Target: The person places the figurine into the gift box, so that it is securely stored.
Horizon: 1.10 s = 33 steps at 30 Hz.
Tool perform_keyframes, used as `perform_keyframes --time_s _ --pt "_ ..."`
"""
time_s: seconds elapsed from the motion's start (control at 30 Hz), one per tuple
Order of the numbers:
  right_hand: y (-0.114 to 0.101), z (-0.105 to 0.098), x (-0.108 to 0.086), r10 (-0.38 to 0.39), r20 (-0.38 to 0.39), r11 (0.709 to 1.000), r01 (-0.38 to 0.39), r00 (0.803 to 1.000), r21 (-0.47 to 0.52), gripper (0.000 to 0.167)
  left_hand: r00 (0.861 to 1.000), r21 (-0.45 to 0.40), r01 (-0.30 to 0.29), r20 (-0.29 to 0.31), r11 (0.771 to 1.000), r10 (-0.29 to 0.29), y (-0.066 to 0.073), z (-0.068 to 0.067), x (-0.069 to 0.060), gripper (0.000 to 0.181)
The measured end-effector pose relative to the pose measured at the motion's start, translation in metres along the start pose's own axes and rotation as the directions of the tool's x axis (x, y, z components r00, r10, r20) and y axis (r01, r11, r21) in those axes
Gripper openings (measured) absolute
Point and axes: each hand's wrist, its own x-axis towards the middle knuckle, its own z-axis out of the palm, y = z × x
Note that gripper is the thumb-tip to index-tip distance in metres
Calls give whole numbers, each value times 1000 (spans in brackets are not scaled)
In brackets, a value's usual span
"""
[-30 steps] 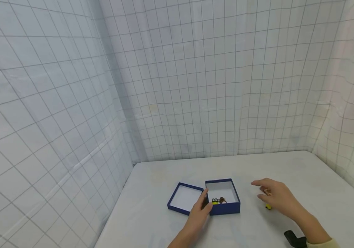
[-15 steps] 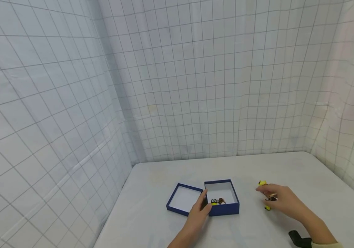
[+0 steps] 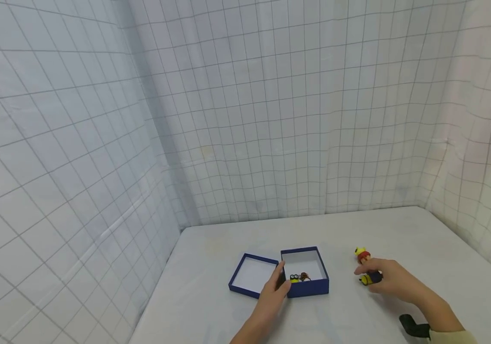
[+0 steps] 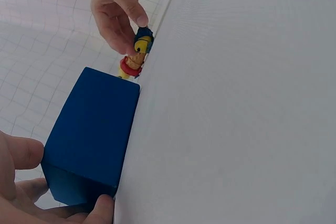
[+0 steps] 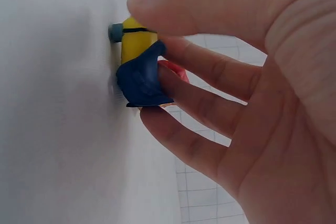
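Toward one o'clock of the right hand (image 3: 393, 282) I see free tabletop (image 3: 417, 243); a red-and-yellow figurine (image 3: 363, 256) crowds it at ten, and past open space at nine stands the blue box (image 3: 310, 288).

Wears on the right forearm (image 3: 436, 313) a pale, yellowish-cream sleeve (image 3: 451, 337), visible only at its plain end along the lower edge of the head view, and beside it a near-black, bent piece (image 3: 414, 328) with a blunt, rounded tip, too small to identify. Bare over the left hand (image 3: 272, 292) and right hand (image 3: 393, 281), and likewise along the left forearm (image 3: 251, 327) as far as the lower edge. Shows, in the wrist views, a short, rounded thumbnail (image 4: 142, 21), fine creases across the right fingers (image 5: 202, 103) and long lines over the palm (image 5: 291, 150).
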Motion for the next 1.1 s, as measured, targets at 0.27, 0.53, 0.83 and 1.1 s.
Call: perform_keyframes --time_s 0.27,0.53,0.83,1.1 --pt "3 4 3 42 -19 996 -44 999 -83 41 1000 19 5 -6 1000 -4 -1 1 1 57" --pt "2 7 7 77 -48 990 -82 996 -114 43 1000 22 2 -9 1000 -2 0 1 2 58" --pt "1 9 4 -7 -98 993 -5 995 -119 50 1000 23 3 -7 1000 -3 -1 1 1 58" --pt "0 9 5 -29 -97 994 18 995 -108 55 1000 22 14 -14 1000 -13 -1 0 3 58"
